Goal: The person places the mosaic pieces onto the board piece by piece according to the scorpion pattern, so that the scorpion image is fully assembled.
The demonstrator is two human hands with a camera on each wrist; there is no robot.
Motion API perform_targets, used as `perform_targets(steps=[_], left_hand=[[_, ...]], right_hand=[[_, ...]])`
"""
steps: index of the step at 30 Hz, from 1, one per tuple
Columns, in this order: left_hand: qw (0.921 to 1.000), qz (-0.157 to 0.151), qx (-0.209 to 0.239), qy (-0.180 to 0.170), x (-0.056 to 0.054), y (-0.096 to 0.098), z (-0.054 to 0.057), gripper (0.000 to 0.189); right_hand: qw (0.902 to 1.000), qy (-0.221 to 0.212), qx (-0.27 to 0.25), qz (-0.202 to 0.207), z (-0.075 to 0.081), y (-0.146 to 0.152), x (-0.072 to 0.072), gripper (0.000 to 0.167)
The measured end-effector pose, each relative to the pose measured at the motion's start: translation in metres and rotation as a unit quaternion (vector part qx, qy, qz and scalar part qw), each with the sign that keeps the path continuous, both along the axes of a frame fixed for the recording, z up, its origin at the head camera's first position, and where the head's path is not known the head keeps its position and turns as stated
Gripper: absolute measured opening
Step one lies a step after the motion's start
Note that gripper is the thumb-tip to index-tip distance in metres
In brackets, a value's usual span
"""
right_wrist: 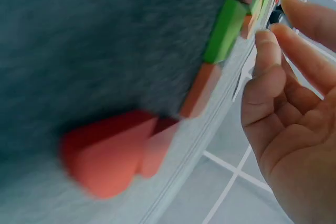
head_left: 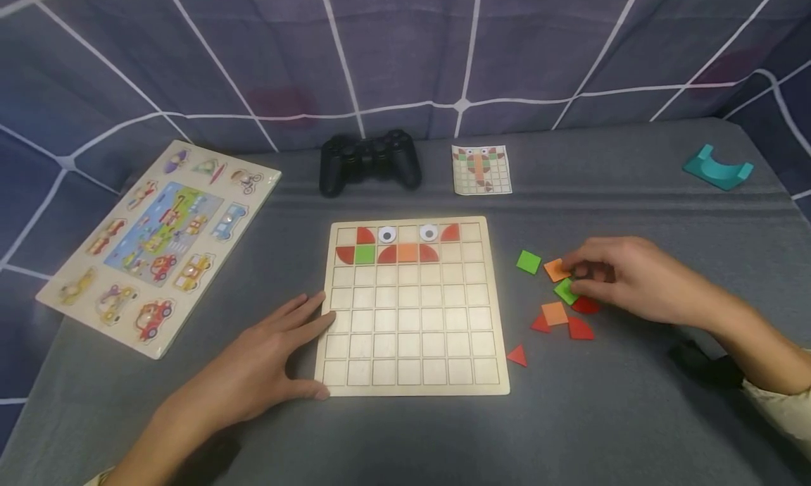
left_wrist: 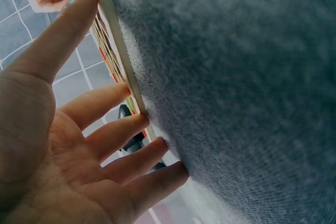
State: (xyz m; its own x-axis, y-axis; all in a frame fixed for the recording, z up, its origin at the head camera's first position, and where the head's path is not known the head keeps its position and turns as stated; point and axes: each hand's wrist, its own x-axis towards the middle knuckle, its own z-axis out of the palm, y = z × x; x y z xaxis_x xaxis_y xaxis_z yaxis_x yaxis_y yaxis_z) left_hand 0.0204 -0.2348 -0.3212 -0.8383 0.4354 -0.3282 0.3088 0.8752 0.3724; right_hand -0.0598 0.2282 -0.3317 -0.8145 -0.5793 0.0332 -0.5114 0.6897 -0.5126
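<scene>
A square wooden grid board [head_left: 408, 331] lies in the middle of the table. Red quarter-round pieces, a green square [head_left: 365, 254], an orange square [head_left: 407, 253] and two eye pieces fill cells in its top two rows. My left hand [head_left: 262, 363] rests at the board's left edge, fingers spread and thumb by the lower corner. Right of the board, my right hand [head_left: 633, 278] is over the loose pieces. Its fingertips are at an orange tile [head_left: 556, 270] and a green tile [head_left: 566, 291], with thumb and forefinger apart.
More loose pieces lie nearby: a green tile [head_left: 529, 262], an orange tile [head_left: 554, 313], and red pieces such as a triangle [head_left: 517, 356]. A pattern card [head_left: 481, 170] and black game controller [head_left: 369, 163] sit behind. A picture puzzle [head_left: 158, 250] is left, a teal curved piece [head_left: 718, 169] far right.
</scene>
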Motion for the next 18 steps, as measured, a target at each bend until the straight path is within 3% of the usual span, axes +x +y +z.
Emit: perform_targets(steps=[6, 18], left_hand=[[1.0000, -0.003, -0.001, 0.005, 0.000, 0.001, 0.000, 0.096], [1.0000, -0.002, -0.003, -0.004, 0.000, 0.000, 0.001, 0.097]], right_hand=[[0.9998, 0.011, 0.017, -0.004, -0.006, 0.006, 0.010, 0.030], [0.9994, 0.009, 0.034, 0.001, -0.007, -0.001, 0.014, 0.029]])
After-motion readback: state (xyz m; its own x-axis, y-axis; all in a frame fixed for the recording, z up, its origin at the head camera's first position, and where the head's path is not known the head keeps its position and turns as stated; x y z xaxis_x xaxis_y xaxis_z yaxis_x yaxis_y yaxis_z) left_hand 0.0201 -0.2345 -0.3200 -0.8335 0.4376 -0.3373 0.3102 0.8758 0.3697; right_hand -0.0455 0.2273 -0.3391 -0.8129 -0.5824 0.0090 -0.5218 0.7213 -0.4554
